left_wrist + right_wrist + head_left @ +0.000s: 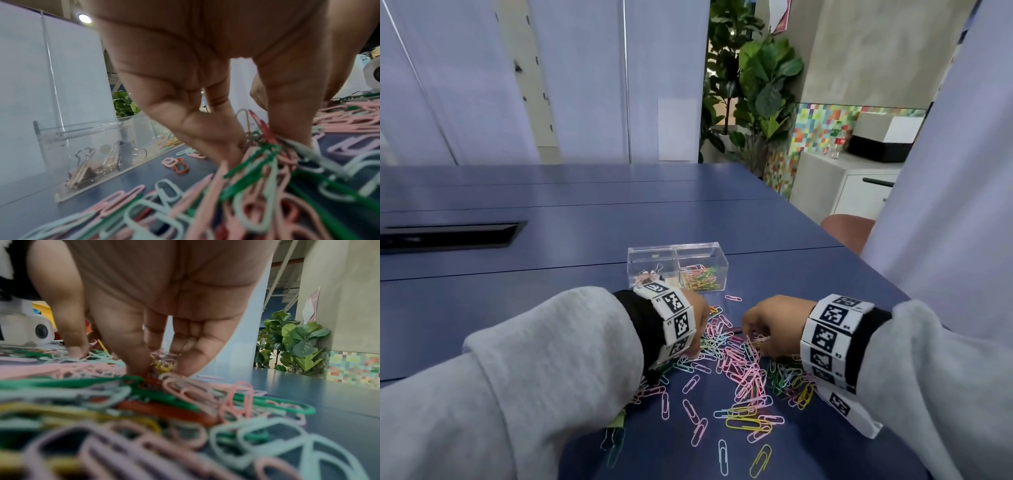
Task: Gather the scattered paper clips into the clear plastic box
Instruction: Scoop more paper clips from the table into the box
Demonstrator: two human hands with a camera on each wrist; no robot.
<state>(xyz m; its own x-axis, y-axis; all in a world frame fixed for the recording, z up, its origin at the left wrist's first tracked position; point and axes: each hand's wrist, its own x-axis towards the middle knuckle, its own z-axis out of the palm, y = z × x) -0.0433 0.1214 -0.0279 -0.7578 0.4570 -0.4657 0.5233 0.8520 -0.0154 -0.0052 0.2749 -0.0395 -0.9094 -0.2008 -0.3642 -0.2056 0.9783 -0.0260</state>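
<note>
Coloured paper clips (739, 370) lie in a loose pile on the blue table (551, 267), with more strewn toward me. Both hands are down in the pile. My left hand (698, 325) pinches a small bunch of red and green clips (265, 131) between thumb and fingers (205, 138). My right hand (763, 329) has its fingertips (135, 360) gathered on a few clips, a yellow one (162, 367) among them; its thumb (74, 347) touches the pile further left. The clear plastic box (702, 247) stands just beyond the hands, with paper clips (700, 279) in its right compartment.
Binder clips (82, 168) fill the box's left compartment. A black cable hatch (448, 234) is set into the table at far left. The table's right edge runs close by, with a brown chair back (846, 229), a white cabinet (842, 185) and a plant (756, 85) beyond.
</note>
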